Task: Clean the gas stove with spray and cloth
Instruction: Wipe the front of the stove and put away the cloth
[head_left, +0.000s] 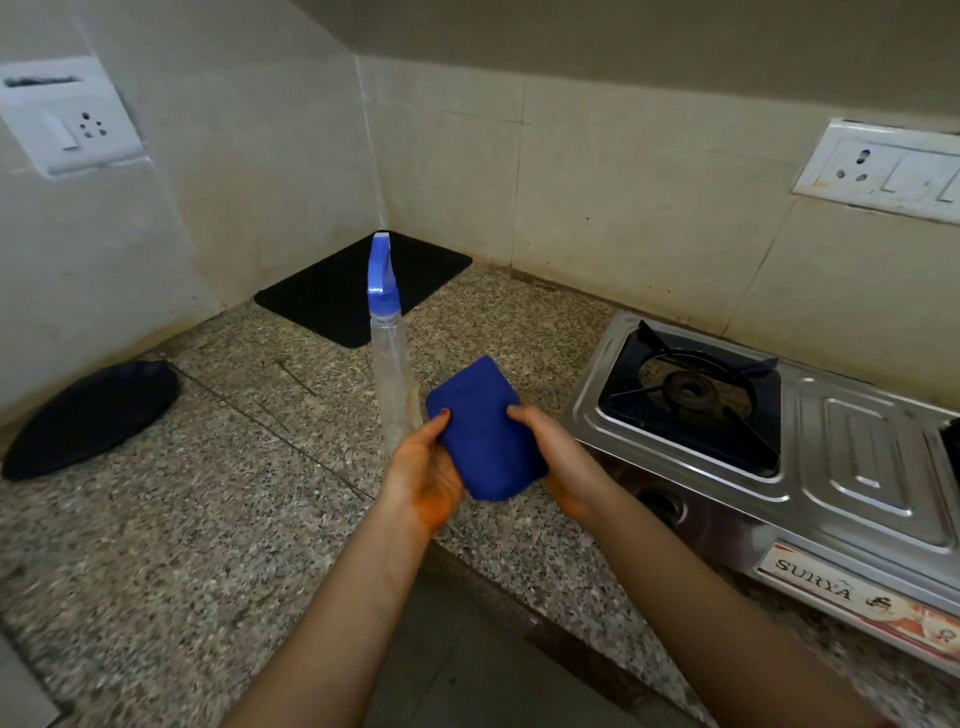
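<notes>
One folded blue cloth (483, 431), soft and rectangular, is held above the counter edge by both hands: the left hand (426, 473) pinches its left side, thumb on top, and the right hand (558, 457) grips its right side. Just behind stands one clear plastic spray bottle with a blue trigger head (392, 364), its base hidden by the left hand. To the right sits one ribbed stainless-steel gas stove (857, 467) on the speckled granite counter (208, 519). One black rectangular mat (358, 286) fills the corner; one dark round plate (88, 415) lies at the left. Two white socket plates (67, 119) (883, 166) are on the tiled walls.
</notes>
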